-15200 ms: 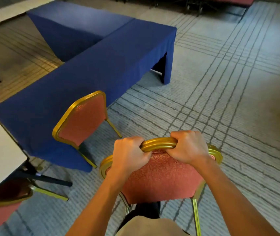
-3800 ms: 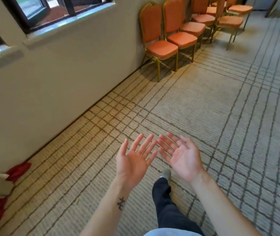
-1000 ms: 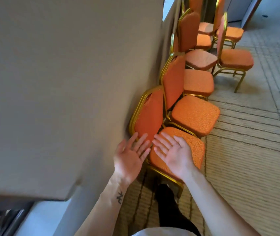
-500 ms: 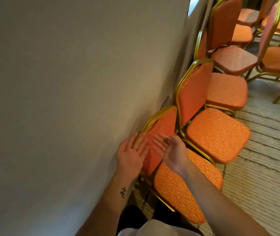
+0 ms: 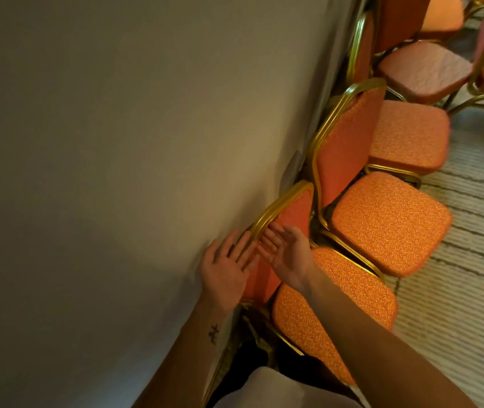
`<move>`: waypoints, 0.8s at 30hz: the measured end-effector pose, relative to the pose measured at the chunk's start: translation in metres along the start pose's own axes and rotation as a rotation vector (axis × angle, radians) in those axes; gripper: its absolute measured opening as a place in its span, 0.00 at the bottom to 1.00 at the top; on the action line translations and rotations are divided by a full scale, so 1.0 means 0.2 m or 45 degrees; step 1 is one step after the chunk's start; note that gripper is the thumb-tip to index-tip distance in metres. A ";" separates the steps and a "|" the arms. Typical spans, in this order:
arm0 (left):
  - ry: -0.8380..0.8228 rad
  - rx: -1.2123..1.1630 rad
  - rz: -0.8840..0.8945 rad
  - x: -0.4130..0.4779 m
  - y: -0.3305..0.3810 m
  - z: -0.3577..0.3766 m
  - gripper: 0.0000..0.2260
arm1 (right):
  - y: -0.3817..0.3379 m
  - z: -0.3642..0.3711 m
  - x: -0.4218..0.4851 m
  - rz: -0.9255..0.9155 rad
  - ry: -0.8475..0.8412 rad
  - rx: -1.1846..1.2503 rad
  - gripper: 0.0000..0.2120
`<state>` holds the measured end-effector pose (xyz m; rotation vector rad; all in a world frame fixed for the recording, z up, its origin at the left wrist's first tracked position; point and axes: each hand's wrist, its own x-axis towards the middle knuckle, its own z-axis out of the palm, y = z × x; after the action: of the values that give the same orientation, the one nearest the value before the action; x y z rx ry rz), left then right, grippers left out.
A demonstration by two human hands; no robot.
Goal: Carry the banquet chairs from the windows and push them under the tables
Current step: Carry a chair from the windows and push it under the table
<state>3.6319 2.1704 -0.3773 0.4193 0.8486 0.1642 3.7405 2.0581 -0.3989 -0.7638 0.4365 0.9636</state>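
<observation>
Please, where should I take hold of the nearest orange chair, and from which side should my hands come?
On the nearest chair, grip the gold top rail of the backrest, coming from above on the seat side. The backrest stands close against the wall, leaving little room behind, and the next chair crowds its far side. The left hand and right hand are open near that rail.

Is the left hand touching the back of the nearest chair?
Cannot tell. In the head view the open left hand overlaps the gold rim of the nearest chair back, but blur hides any contact or gap.
</observation>
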 end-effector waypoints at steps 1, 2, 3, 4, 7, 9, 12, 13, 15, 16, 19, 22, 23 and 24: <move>0.002 0.026 -0.005 0.01 0.00 0.00 0.24 | 0.01 -0.01 0.01 -0.006 0.003 -0.002 0.16; 0.003 0.055 -0.009 0.01 0.00 0.01 0.24 | 0.01 -0.01 0.01 -0.010 0.012 0.000 0.15; 0.002 0.082 -0.009 0.01 0.01 0.03 0.24 | 0.01 -0.02 0.02 -0.013 0.030 0.000 0.16; -0.004 0.097 -0.014 0.01 0.01 0.04 0.24 | 0.01 -0.02 0.02 -0.016 0.038 0.000 0.17; -0.036 0.125 -0.033 0.00 0.01 0.06 0.23 | 0.02 -0.03 0.00 -0.041 0.017 -0.032 0.20; -0.043 0.147 -0.027 -0.01 0.01 0.07 0.23 | 0.04 -0.05 -0.02 -0.065 0.020 -0.023 0.18; -0.069 0.185 -0.028 -0.02 0.01 0.07 0.22 | 0.04 -0.05 -0.07 -0.128 0.014 0.025 0.16; -0.067 0.198 -0.026 -0.03 0.01 0.07 0.21 | 0.04 -0.06 -0.09 -0.143 0.026 0.034 0.16; -0.081 0.239 -0.022 -0.04 0.01 0.08 0.21 | 0.04 -0.08 -0.14 -0.181 0.060 0.079 0.16; -0.096 0.266 -0.025 -0.05 0.00 0.08 0.20 | 0.04 -0.10 -0.17 -0.209 0.073 0.099 0.17; -0.172 0.382 -0.050 -0.09 -0.03 0.12 0.19 | 0.04 -0.13 -0.28 -0.282 0.120 0.139 0.17; -0.294 0.577 -0.068 -0.12 -0.09 0.18 0.21 | 0.03 -0.18 -0.39 -0.368 0.186 0.135 0.18; -0.328 0.622 -0.073 -0.13 -0.12 0.21 0.23 | 0.02 -0.20 -0.42 -0.401 0.202 0.134 0.18; -0.352 0.656 -0.085 -0.14 -0.15 0.22 0.24 | 0.02 -0.22 -0.45 -0.438 0.218 0.141 0.18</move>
<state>3.6466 2.1212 -0.3450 0.8737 0.6233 -0.1782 3.6909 1.9761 -0.3724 -0.7932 0.4845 0.5512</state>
